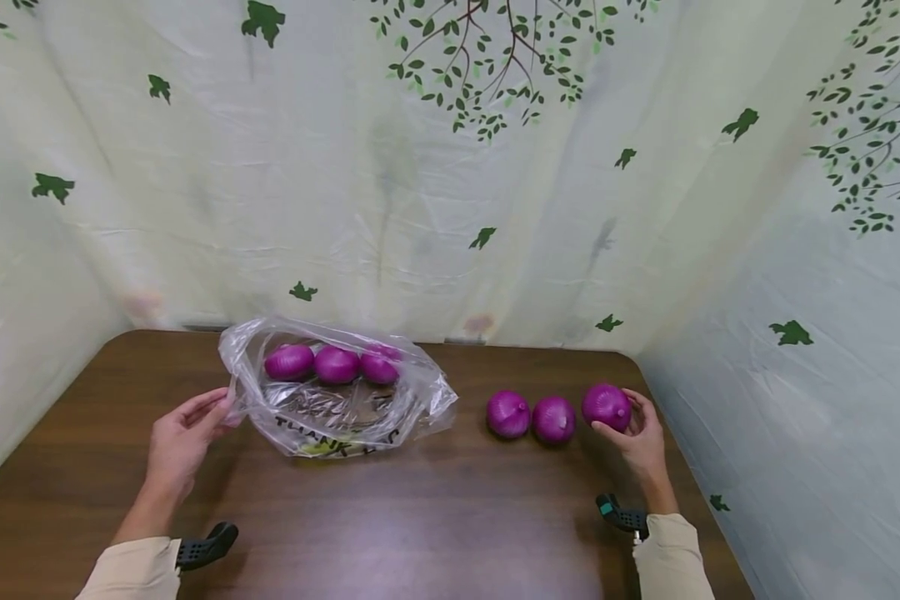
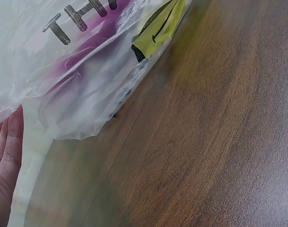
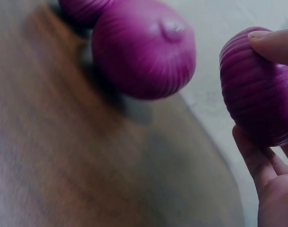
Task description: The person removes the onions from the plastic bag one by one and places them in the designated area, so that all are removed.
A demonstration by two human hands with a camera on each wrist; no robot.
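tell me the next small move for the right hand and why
Probably carry the gripped onion left toward the plastic bag: the right hand holds that onion, the left hand holds the bag's edge, its mouth looks open, and three onions lie inside.

A brown table (image 1: 420,533) with rounded far corners stands before pale, wrinkled sheets (image 1: 307,183) at the back and both sides. Green leaves (image 1: 263,22) and thin branches (image 1: 511,33) decorate them. Light reflects on the table.

Plastic bag (image 1: 330,412) by the surface's (image 1: 450,517) far edge has black "TH" (image 2: 73,18) printed on it; other letters (image 1: 339,447) look too crumpled to read
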